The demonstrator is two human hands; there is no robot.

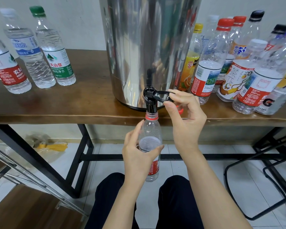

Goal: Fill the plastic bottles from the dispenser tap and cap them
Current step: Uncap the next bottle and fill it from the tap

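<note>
A steel dispenser [147, 47] stands on the wooden table [64, 109], its black tap [149, 98] hanging over the front edge. My left hand [135, 154] grips an uncapped clear bottle [150, 134] with a red neck ring and red label, its mouth right under the spout. Water fills it to about the shoulder. My right hand [183, 119] pinches the tap's black lever [163, 95] between thumb and fingers. A red cap [180, 110] lies on the table behind that hand.
Three capped, filled bottles [45, 52] stand at the table's left. Several capped bottles [238, 63] crowd the right side. Below are the table's black frame [84, 154], a black stool [271, 171] at right and my knees.
</note>
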